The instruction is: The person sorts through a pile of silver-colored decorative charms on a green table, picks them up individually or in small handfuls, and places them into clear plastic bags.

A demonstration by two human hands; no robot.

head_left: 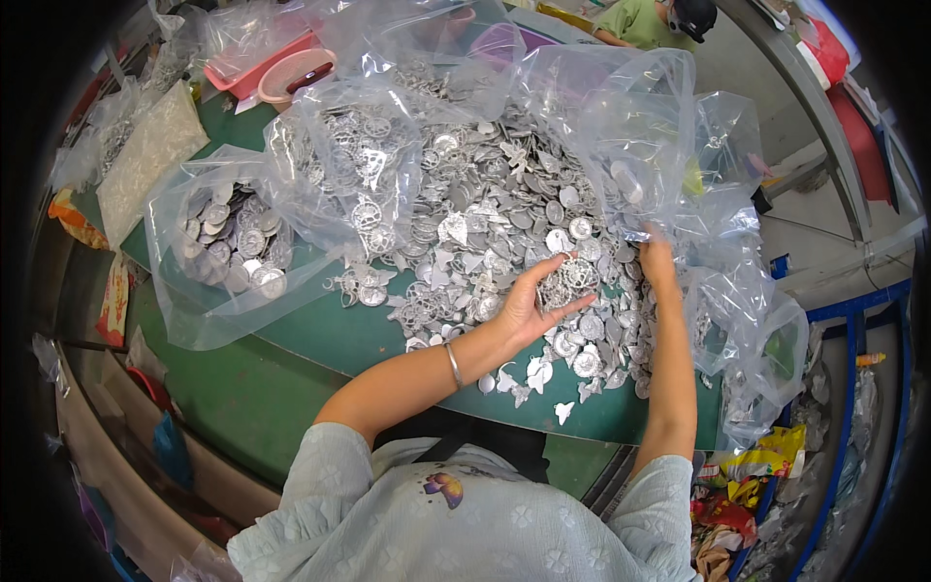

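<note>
A wide heap of silver-coloured metal charms (475, 209) covers the middle of the green table, many of them round, others leaf- or animal-shaped. Cupped palm up over its near part, my left hand (524, 303) holds a small pile of openwork metal charms (567, 282), thumb and fingers curled round them. To the right, my right hand (657, 254) reaches to the edge of a clear plastic bag (621, 126) that lies over the heap. Its fingertips are partly hidden there, so their grip is unclear. Several loose charms (539, 372) lie near the table's front edge.
On the left, an open clear bag (208, 306) contains round metal pieces. Behind it are a pink basin (291, 82) and a red tray (254, 76). More clear bags (747, 359) crowd the right edge, beside a blue rack (853, 330). Another person (635, 21) is at the far side.
</note>
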